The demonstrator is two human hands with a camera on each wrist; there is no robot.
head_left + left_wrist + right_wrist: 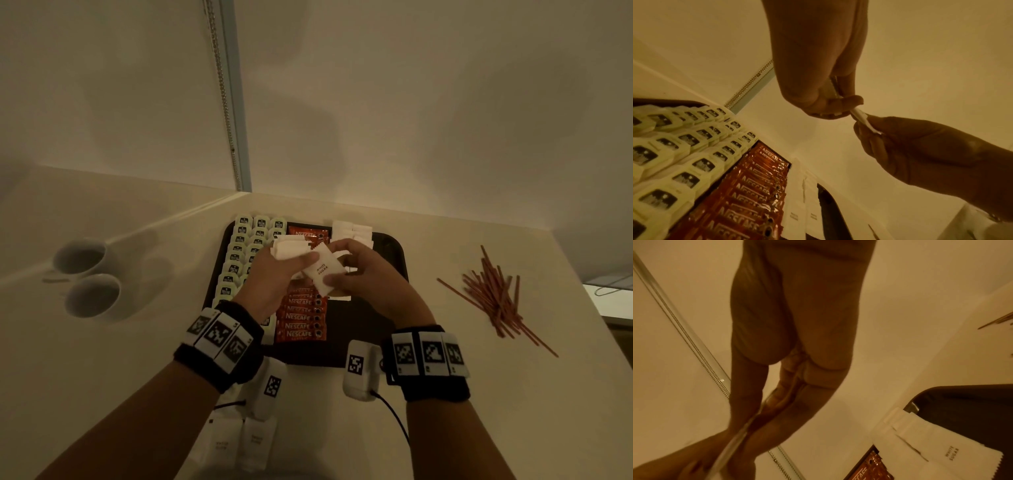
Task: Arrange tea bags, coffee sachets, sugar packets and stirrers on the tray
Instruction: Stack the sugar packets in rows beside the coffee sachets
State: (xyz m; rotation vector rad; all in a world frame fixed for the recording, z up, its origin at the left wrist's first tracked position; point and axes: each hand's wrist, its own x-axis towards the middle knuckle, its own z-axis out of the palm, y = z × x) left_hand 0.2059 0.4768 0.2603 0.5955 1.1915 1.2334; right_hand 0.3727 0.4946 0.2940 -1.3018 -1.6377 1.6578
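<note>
Over the dark tray (387, 250), my left hand (291, 267) holds a small stack of white sugar packets (291, 248). The front packet (323, 272), printed WHITE SUGAR, lies under its thumb. My right hand (346, 270) pinches that same packet from the right. In the left wrist view the packet (861, 117) shows edge-on between the two hands. On the tray, tea bags (239, 250) fill the left columns, red coffee sachets (301, 318) the middle, and sugar packets (352, 229) the far right. Brown stirrers (493, 294) lie in a loose heap on the counter to the right.
Two white cups (85, 274) stand on the counter left of the tray. More sugar packets (239, 442) lie on the counter near the front edge, under my left wrist. A wall rises just behind the tray. The tray's front right part (359, 318) is bare.
</note>
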